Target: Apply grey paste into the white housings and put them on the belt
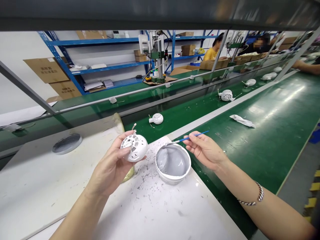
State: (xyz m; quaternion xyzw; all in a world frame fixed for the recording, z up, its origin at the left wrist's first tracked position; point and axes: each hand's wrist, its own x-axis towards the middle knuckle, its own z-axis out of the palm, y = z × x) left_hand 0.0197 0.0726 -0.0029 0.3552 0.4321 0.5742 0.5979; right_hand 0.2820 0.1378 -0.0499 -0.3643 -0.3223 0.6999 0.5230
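Observation:
My left hand [106,170] holds a round white plastic housing [137,150] with slots and a short wire connector sticking up behind it. Between the fingers of my right hand [206,150] is a thin blue-handled paintbrush [192,136]. Its tip lies at the far rim of a white tub [172,181] of thick grey paste [178,163]. The tub stands on a white board [150,206] speckled with grey smears. To the left lies a round lid [67,144] coated inside with grey.
Several similar white housings [157,118] with wires sit along the green conveyor belt [185,113]. A white packet [242,121] lies on the green table at right. Blue shelving [97,68], cardboard boxes [47,70] and a bench press [157,56] stand behind. Co-workers [212,48] sit further off.

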